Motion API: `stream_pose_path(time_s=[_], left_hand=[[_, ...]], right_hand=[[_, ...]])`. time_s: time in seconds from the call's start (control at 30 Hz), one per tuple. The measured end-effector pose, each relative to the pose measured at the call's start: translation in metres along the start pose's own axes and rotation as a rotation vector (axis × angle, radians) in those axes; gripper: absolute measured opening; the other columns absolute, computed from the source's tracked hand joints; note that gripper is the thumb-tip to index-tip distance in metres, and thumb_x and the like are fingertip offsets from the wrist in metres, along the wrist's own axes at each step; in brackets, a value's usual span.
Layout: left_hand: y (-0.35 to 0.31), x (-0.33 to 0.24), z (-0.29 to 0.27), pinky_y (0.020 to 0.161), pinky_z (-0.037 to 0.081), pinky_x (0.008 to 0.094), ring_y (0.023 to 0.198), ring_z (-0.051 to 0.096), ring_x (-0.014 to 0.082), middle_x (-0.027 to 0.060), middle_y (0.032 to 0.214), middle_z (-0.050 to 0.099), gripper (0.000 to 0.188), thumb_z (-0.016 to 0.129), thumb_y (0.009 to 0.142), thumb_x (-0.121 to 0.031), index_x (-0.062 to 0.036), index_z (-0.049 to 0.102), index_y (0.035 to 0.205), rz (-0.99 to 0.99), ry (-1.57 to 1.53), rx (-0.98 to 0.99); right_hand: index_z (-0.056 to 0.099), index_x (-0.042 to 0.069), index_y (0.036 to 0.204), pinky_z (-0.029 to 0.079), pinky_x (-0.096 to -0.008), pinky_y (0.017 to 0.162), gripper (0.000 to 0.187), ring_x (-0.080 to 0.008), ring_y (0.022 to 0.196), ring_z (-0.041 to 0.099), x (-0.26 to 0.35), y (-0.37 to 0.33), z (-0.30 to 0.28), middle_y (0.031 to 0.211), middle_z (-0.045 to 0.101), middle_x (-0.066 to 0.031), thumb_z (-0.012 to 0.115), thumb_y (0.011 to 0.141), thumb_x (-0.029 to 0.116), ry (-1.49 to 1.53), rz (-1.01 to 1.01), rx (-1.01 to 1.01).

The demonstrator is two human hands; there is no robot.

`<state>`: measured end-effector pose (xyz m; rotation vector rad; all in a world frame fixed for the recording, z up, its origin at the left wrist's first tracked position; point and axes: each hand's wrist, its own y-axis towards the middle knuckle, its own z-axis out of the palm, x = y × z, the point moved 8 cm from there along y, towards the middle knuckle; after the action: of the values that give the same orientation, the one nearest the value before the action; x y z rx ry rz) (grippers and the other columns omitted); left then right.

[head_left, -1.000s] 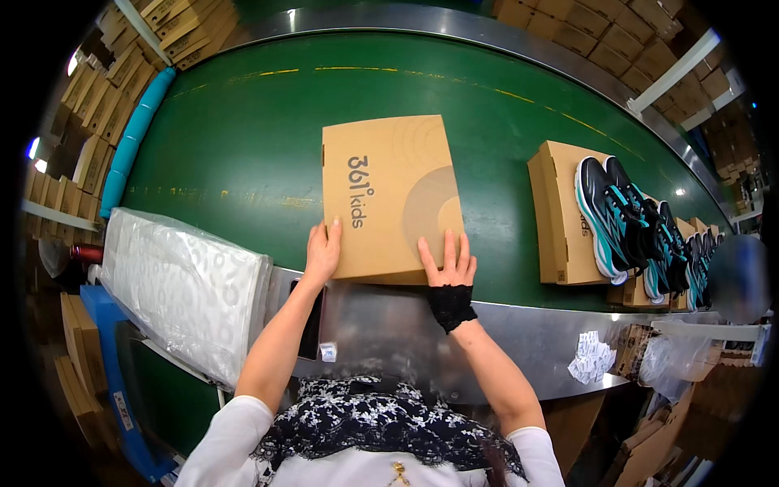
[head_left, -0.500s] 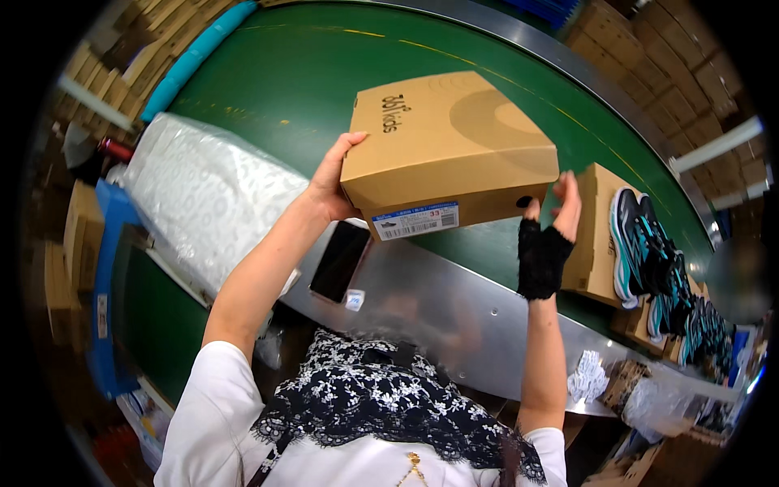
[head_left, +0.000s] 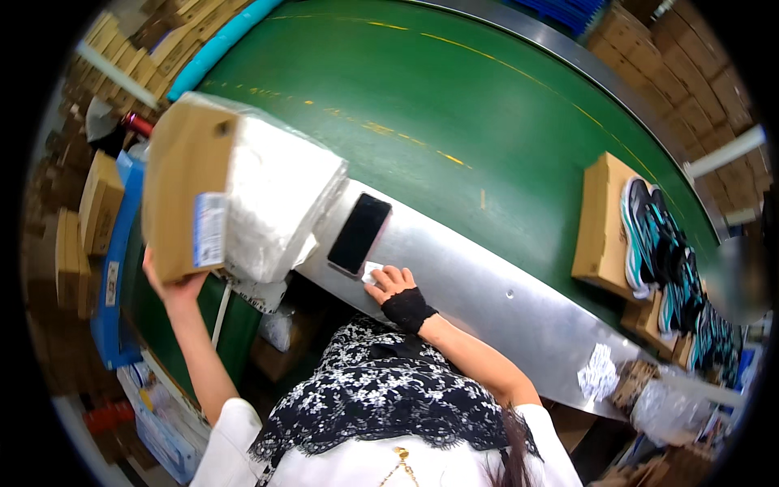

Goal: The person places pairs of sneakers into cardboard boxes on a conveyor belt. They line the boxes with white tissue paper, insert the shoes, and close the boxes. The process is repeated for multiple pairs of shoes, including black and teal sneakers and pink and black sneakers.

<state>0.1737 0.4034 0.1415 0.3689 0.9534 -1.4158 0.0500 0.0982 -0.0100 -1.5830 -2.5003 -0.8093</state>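
Note:
At the far left, my left hand (head_left: pixel 180 284) grips the lower end of a brown cardboard shoebox (head_left: pixel 182 174). The box is tilted up on end and blurred by motion, with its blue-and-white label on the side toward me. Behind it lies a stack wrapped in clear plastic (head_left: pixel 284 174), which it partly covers. My right hand (head_left: pixel 393 286), in a black fingerless glove, has its fingertips bent together on a small white sticker (head_left: pixel 372 272) on the metal ledge. A dark phone (head_left: pixel 359 233) lies right beside that sticker.
A green conveyor belt (head_left: pixel 389 89) runs beyond the metal ledge (head_left: pixel 462 304). At right, another shoebox (head_left: pixel 600 219) stands beside several black-and-teal sneakers (head_left: pixel 649 235). A crumpled bundle of white paper slips (head_left: pixel 599 373) sits on the ledge. A blue frame (head_left: pixel 114 300) borders the left side.
The shoebox has swung from above the belt to the far left in my left hand and turned on end. My right hand has left the box and come down to the sticker by the phone.

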Motion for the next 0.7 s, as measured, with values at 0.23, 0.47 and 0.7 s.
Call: stream_pose_path(time_s=[0.23,0.47,0.7], left_hand=[[-0.012,0.048,-0.07,0.098,0.028,0.051,0.122,0.03,0.0326,0.0178,0.135,0.025,0.08,0.057,0.076,-0.05,-0.0118,0.017,0.135,-0.096,-0.203,-0.156],[-0.12,0.313,0.098,0.082,0.044,0.0495,0.102,0.049,0.034,0.0208,0.129,0.03,0.073,0.036,0.084,-0.056,-0.0056,0.017,0.134,-0.968,0.524,0.678],[-0.138,0.387,0.213,0.047,0.042,0.0286,0.056,0.054,0.0173,0.0059,0.071,0.056,0.022,0.05,0.086,-0.026,-0.0054,0.052,0.095,-0.887,0.61,0.925]], right_hand=[[0.056,0.011,0.076,0.039,-0.0346,0.069,0.007,-0.0216,0.074,0.053,-0.067,-0.075,-0.042,0.08,0.055,-0.0053,0.052,0.071,0.011,-0.08,0.224,-0.206],[0.056,0.008,0.08,0.044,-0.0384,0.069,0.011,-0.0268,0.072,0.058,-0.074,-0.077,-0.099,0.08,0.06,-0.0082,0.059,0.069,0.008,0.295,0.605,-0.416],[0.056,0.01,0.077,0.043,-0.0379,0.074,0.018,-0.0273,0.089,0.054,-0.099,-0.095,-0.233,0.096,0.057,-0.0104,0.066,0.062,0.015,-0.116,0.435,-0.633]])
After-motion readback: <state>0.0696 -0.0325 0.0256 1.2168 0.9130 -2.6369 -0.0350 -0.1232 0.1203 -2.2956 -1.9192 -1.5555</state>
